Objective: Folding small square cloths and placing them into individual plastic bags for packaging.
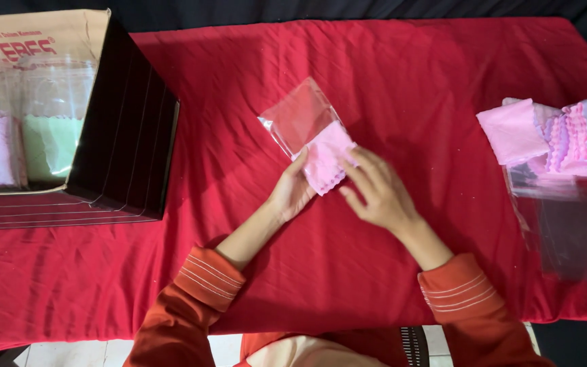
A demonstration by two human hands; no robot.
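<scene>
Orange sleeves reach in from the bottom edge over the red cloth. Left hand pinches the pink cloth at its lower edge; right hand grips its other side, fingers curled. That cloth sits half inside a clear bag at mid-table. More folded cloths lie far right, a box far left.

Under my left hand and right hand, the soft pink cloth sits half in a glossy clear plastic bag, on a matt, wrinkled red tablecloth, near a plain cardboard box.
</scene>
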